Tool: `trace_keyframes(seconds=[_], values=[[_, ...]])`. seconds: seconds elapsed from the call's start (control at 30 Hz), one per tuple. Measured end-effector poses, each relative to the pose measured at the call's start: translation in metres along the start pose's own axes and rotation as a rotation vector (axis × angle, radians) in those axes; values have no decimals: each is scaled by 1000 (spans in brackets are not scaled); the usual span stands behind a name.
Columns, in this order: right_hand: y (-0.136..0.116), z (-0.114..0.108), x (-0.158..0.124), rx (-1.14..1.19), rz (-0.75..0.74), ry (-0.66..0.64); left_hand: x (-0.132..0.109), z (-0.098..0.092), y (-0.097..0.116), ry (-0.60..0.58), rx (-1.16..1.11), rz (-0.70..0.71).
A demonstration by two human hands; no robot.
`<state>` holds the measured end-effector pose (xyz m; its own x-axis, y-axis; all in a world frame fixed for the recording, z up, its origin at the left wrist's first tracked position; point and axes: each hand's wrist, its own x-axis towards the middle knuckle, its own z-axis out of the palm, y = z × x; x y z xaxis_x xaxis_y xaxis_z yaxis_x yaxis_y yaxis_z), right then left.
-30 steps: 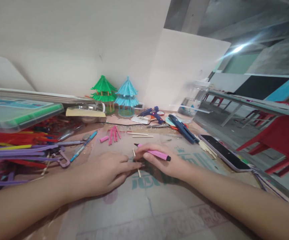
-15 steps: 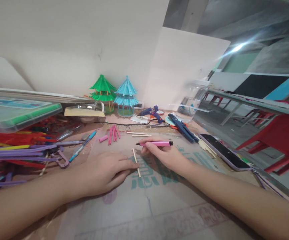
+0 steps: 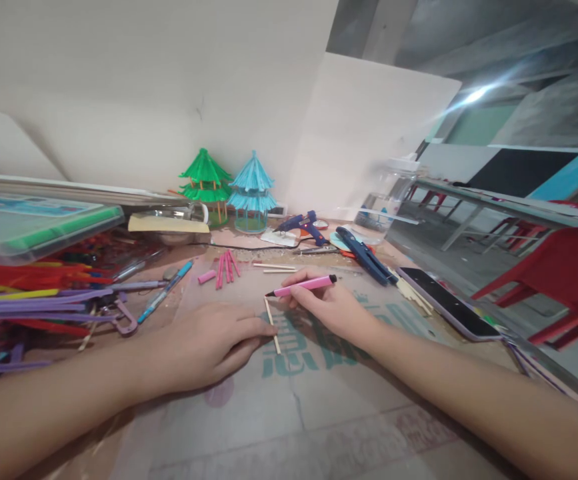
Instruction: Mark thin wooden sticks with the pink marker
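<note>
My right hand (image 3: 321, 303) holds a pink marker (image 3: 306, 286) in a writing grip. Its dark tip is at the upper end of a plain wooden stick (image 3: 269, 312), apparently touching it. With its index fingertip, my left hand (image 3: 219, 343) presses the stick's middle against the plastic sheet (image 3: 209, 433); the other fingers are curled under. Several pink-coloured sticks (image 3: 227, 269) lie beyond my left hand, beside the pink marker cap (image 3: 207, 277). Two more sticks (image 3: 279, 271) lie behind the marker.
At the back stand a green pagoda model (image 3: 205, 179) and a blue one (image 3: 253, 190), near a glue gun (image 3: 309, 227). A stapler (image 3: 366, 257), pale sticks (image 3: 413, 295) and a phone (image 3: 449, 303) lie right. Pipe cleaners (image 3: 43, 303) and a blue pen (image 3: 166, 293) lie left.
My right hand has tilted the marker and brought its tip left and slightly down to the stick's upper end. My left hand stays on the stick.
</note>
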<state>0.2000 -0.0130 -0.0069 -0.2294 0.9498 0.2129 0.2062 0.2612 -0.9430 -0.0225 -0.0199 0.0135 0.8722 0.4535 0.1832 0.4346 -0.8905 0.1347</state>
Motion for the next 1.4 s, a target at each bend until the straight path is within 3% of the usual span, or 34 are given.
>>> trace_keyframes(seconds=[0.17, 0.6, 0.87, 1.4], values=[[2, 2, 2, 44, 70, 28, 0, 1, -1, 8, -5, 3], [0, 0, 0, -62, 46, -19, -1, 2, -1, 6, -5, 15], [2, 1, 1, 21, 57, -14, -1, 2, -1, 11, 30, 24], [2, 0, 0, -32, 45, 34, -2, 1, -5, 44, -3, 140]])
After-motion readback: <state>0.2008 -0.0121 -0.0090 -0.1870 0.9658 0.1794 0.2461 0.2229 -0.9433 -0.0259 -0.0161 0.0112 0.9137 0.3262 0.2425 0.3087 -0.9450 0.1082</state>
